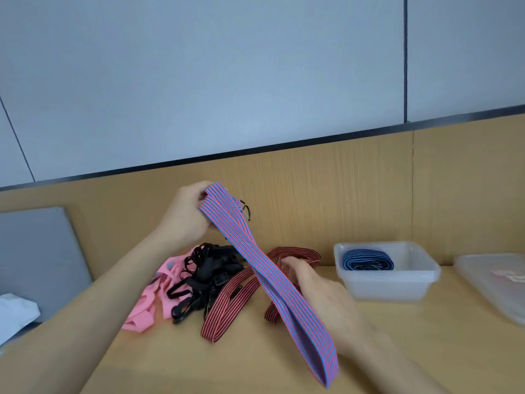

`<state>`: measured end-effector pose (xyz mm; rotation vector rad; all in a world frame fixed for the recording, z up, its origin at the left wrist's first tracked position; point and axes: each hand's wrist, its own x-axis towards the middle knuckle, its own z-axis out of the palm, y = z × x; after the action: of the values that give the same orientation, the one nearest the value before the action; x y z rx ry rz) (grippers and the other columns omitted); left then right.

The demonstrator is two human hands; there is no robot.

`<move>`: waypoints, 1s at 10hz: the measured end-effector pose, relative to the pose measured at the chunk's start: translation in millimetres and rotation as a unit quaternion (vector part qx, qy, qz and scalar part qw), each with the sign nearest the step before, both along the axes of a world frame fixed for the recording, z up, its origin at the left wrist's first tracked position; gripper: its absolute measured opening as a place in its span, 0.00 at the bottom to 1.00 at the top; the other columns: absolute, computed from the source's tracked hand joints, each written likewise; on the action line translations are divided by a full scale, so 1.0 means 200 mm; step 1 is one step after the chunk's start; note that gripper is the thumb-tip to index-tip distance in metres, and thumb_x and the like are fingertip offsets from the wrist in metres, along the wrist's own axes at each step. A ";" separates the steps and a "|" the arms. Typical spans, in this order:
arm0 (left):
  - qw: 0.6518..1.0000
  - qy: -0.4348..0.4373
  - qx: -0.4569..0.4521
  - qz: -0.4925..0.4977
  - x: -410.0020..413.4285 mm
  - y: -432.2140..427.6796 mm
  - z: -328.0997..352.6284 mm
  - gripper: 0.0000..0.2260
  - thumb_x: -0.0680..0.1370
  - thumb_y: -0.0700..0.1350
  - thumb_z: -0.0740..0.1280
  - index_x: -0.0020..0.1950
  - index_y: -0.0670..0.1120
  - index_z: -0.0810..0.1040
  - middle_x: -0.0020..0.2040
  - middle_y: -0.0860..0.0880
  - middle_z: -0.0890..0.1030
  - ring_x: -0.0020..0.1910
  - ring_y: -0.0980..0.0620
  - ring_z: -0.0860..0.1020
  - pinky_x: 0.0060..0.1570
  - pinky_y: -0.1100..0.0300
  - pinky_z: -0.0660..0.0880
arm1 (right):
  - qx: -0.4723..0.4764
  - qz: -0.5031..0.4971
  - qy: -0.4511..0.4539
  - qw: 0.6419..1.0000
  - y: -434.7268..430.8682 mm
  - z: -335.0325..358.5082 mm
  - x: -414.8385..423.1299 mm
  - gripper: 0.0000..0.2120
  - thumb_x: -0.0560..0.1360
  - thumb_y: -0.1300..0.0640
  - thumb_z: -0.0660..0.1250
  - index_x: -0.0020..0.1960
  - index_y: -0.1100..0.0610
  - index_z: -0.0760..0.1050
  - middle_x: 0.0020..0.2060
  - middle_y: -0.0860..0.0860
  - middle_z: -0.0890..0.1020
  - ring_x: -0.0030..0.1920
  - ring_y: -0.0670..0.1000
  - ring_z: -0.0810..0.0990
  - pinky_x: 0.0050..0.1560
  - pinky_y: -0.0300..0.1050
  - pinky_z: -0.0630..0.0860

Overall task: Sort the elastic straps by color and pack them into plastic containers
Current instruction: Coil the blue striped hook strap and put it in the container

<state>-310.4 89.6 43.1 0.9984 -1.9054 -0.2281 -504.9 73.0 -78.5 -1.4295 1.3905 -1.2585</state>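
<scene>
Looped end foremost, the blue-and-red striped strap (pixel 272 282) hangs slack above the table (pixel 412 336), right hand (pixel 321 297) curled round its middle, left hand (pixel 184 217) farther off gripping its hooked ends; judged light, soft and springy, best held at both ends while folding.

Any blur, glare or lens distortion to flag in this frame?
Head view: soft, even light, no glare; wide-angle stretch leans the left wall seam and enlarges the forearms; the striped strap and right hand look slightly soft.
</scene>
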 end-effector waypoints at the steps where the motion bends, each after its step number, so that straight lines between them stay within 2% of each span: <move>1: 0.999 -0.030 -0.044 0.000 -0.03 0.02 0.06 0.14 0.76 0.27 0.67 0.53 0.44 0.80 0.44 0.59 0.83 0.46 0.60 0.80 0.45 0.76 0.72 | -0.244 -0.007 0.307 0.920 0.28 -0.19 -0.20 0.16 0.80 0.53 0.61 0.67 0.45 0.67 0.53 0.41 0.73 0.42 0.38 0.77 0.46 0.44 0.74; 2: 0.996 -0.040 -0.072 -0.029 -0.08 0.08 0.09 0.19 0.73 0.25 0.68 0.53 0.47 0.80 0.48 0.51 0.83 0.45 0.64 0.79 0.47 0.72 0.73 | -0.281 -0.037 0.264 0.922 0.41 -0.17 -0.30 0.06 0.80 0.56 0.62 0.52 0.46 0.74 0.45 0.39 0.76 0.42 0.39 0.75 0.40 0.40 0.70; 3: 0.993 -0.031 -0.082 -0.073 -0.15 0.14 0.09 0.24 0.71 0.22 0.65 0.53 0.50 0.80 0.48 0.47 0.84 0.43 0.48 0.82 0.45 0.57 0.76 | -0.178 0.010 0.029 0.984 0.38 0.01 -0.29 0.13 0.83 0.61 0.61 0.43 0.57 0.81 0.34 0.46 0.80 0.35 0.46 0.75 0.35 0.38 0.71; 4: 0.984 -0.093 -0.135 -0.073 -0.19 0.20 0.09 0.27 0.67 0.23 0.68 0.56 0.50 0.81 0.48 0.55 0.84 0.43 0.60 0.81 0.47 0.58 0.78 | -0.052 0.079 -0.166 0.982 0.41 0.21 -0.29 0.22 0.86 0.51 0.54 0.48 0.64 0.80 0.34 0.55 0.82 0.32 0.51 0.77 0.31 0.41 0.72; 5: 0.953 -0.192 -0.220 -0.076 -0.25 0.27 0.07 0.27 0.68 0.29 0.68 0.61 0.53 0.79 0.54 0.62 0.80 0.50 0.63 0.79 0.49 0.60 0.77 | 0.005 0.145 -0.244 0.959 0.45 0.39 -0.27 0.30 0.84 0.38 0.50 0.53 0.63 0.77 0.38 0.58 0.84 0.35 0.54 0.82 0.35 0.45 0.77; 6: 0.918 -0.265 -0.287 -0.072 -0.32 0.32 0.03 0.18 0.75 0.40 0.61 0.63 0.53 0.76 0.60 0.57 0.80 0.53 0.50 0.81 0.45 0.52 0.79 | 0.002 0.183 -0.295 0.938 0.49 0.51 -0.24 0.31 0.82 0.35 0.52 0.45 0.60 0.79 0.35 0.56 0.83 0.32 0.53 0.82 0.34 0.43 0.79; 7: 0.912 -0.264 -0.303 -0.082 -0.36 0.33 -0.03 0.17 0.76 0.40 0.66 0.64 0.49 0.79 0.62 0.53 0.81 0.57 0.48 0.81 0.48 0.50 0.80 | -0.029 0.147 -0.348 0.926 0.49 0.55 -0.21 0.27 0.84 0.48 0.57 0.29 0.55 0.73 0.25 0.51 0.77 0.26 0.50 0.78 0.29 0.39 0.75; 8: 0.935 -0.210 -0.267 -0.102 -0.39 0.33 -0.07 0.21 0.74 0.38 0.69 0.66 0.50 0.75 0.62 0.53 0.79 0.61 0.50 0.78 0.54 0.51 0.76 | -0.081 0.108 -0.330 0.934 0.48 0.57 -0.20 0.17 0.82 0.66 0.57 0.37 0.60 0.75 0.27 0.53 0.76 0.27 0.50 0.76 0.31 0.42 0.74; 9: 0.956 -0.152 -0.220 -0.120 -0.42 0.33 -0.10 0.26 0.74 0.38 0.69 0.69 0.53 0.67 0.71 0.56 0.68 0.64 0.52 0.75 0.58 0.51 0.77 | -0.102 0.085 -0.360 0.924 0.48 0.61 -0.21 0.09 0.82 0.68 0.56 0.46 0.63 0.72 0.29 0.56 0.74 0.27 0.51 0.73 0.26 0.41 0.72; 10: 0.983 0.011 -0.103 -0.152 -0.48 0.33 -0.09 0.25 0.76 0.30 0.63 0.68 0.50 0.65 0.71 0.49 0.68 0.64 0.60 0.75 0.61 0.56 0.76 | -0.113 0.065 -0.392 0.911 0.46 0.69 -0.22 0.09 0.83 0.67 0.55 0.47 0.61 0.71 0.30 0.56 0.75 0.28 0.51 0.73 0.26 0.40 0.71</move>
<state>-406.6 155.6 24.2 0.5630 -2.0107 -0.2122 -549.3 165.1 58.7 -0.9441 0.6086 -1.6844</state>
